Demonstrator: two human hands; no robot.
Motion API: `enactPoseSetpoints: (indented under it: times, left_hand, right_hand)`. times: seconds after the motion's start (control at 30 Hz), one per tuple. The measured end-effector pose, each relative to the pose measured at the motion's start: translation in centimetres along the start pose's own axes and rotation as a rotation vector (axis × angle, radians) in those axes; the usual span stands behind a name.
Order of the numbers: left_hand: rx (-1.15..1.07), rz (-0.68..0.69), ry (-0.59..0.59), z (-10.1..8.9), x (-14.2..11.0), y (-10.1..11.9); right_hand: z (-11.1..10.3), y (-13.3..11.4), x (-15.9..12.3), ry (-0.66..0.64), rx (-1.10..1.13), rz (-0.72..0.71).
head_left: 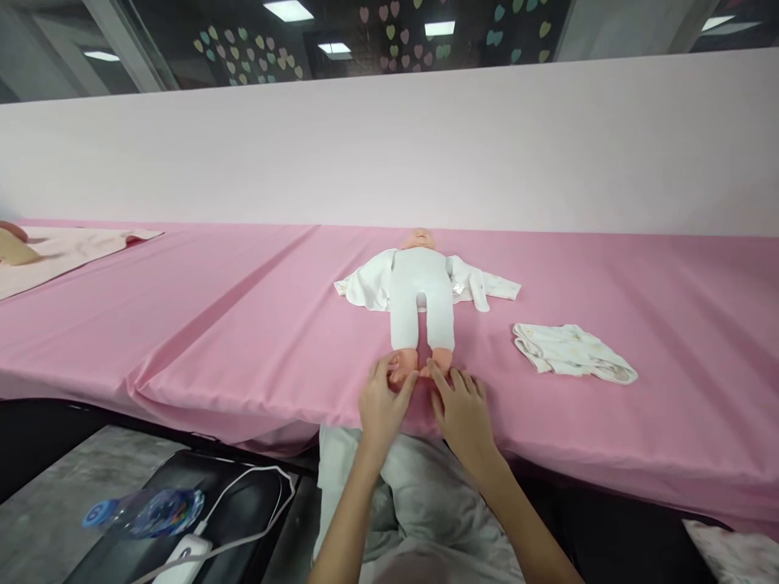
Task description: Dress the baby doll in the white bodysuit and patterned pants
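A baby doll (422, 280) lies on its back on the pink sheet, with its bare feet towards me. White cloth covers its body and legs. Under it a white long-sleeved top (369, 281) is spread, sleeves out to both sides. The doll's arms are largely hidden. My left hand (385, 399) closes its thumb and fingers around the foot on the left. Beside the other foot is my right hand (461, 410), fingers apart, its index fingertip touching that foot and the other fingers over the sheet.
Folded white patterned cloth (574, 353) lies to the right on the pink sheet (243, 324). A pale mat (66, 251) with part of another doll is at the far left. Below left, a plastic bottle (161, 513) and a white device with a cable (186, 560) rest on a black seat.
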State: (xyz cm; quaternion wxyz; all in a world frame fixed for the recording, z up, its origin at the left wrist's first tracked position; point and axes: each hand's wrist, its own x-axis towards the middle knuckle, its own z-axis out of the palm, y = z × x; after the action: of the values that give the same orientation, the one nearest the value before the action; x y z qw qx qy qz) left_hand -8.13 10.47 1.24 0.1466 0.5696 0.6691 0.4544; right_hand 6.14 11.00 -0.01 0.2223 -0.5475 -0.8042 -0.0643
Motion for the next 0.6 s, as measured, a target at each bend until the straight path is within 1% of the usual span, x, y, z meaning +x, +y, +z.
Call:
enactPoseSetpoints:
  times: [0.07,0.17,0.27,0.37,0.43,0.5,0.6]
  left_hand:
    - [0.037,-0.018,0.060,1.0,-0.2,1.0]
    - [-0.037,0.007,0.095,1.7,-0.3,1.8]
    - [-0.068,0.035,0.136,1.7,-0.1,1.6]
    - [-0.043,0.052,0.180,1.7,0.0,1.2]
    - [-0.018,0.097,0.202,1.9,0.0,0.9]
    - [0.008,0.172,0.232,2.2,-0.1,0.8]
    - [0.034,0.269,0.277,2.4,-0.1,0.5]
  right_hand:
    - [-0.3,-0.8,0.5,-0.037,-0.043,0.052]
    - [-0.4,-1.5,1.4,-0.063,-0.087,0.133]
    - [-0.3,-1.5,2.1,-0.042,-0.104,0.197]
    - [-0.1,-1.1,2.4,0.002,-0.076,0.202]
    - [0.0,-0.8,2.3,0.040,-0.034,0.188]
    - [0.1,-0.5,2.0,0.080,0.028,0.176]
    - [0.1,0.0,1.8,0.115,0.148,0.191]
